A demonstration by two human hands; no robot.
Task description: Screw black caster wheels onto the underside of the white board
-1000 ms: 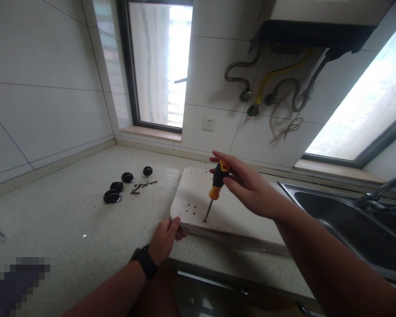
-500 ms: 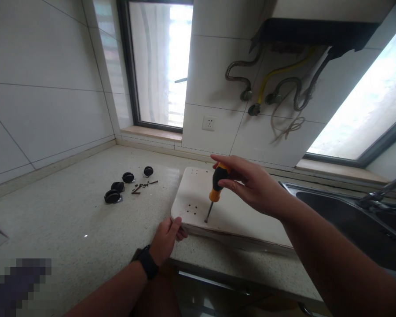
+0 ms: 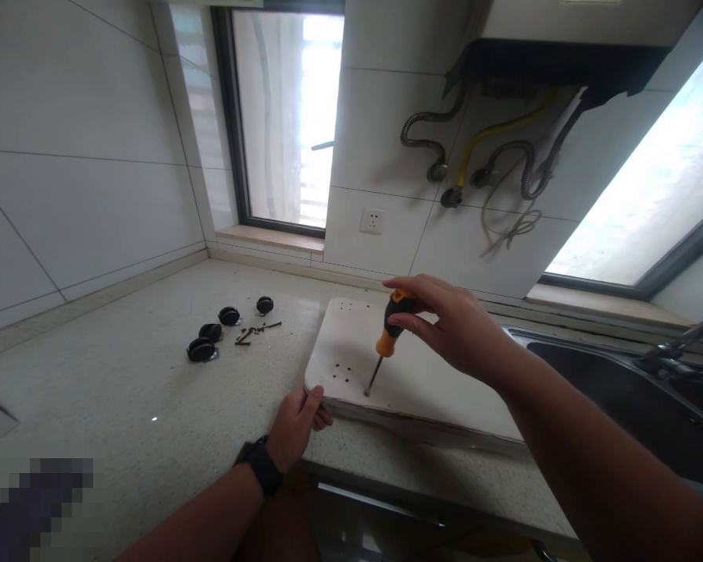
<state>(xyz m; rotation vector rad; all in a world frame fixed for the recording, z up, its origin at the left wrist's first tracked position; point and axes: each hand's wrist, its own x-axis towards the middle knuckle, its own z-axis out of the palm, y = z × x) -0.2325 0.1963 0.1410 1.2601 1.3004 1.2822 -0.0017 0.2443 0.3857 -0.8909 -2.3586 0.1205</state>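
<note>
A white board (image 3: pixel 328 343) with rounded corners and small holes lies on the countertop. My left hand (image 3: pixel 298 417) is closed around its near left corner, thumb on top and fingers underneath. In my right hand (image 3: pixel 445 316) is a screwdriver (image 3: pixel 390 332) with an orange and black handle, gripped from above and tilted. Its tip meets the board near the front edge, to the right of a cluster of holes; whatever sits under the tip is too small to make out.
Several black caster wheels (image 3: pixel 202 350) stand on the countertop (image 3: pixel 152 460) to the left, beside a scatter of screws (image 3: pixel 246 336). A metal sink (image 3: pixel 597 382) with a faucet (image 3: pixel 673 351) is at the right. Hoses (image 3: pixel 474 148) hang on the tiled wall.
My right hand and the screwdriver handle have shifted slightly to the right, tilting the tool a little more. The left hand keeps its hold on the board's corner.
</note>
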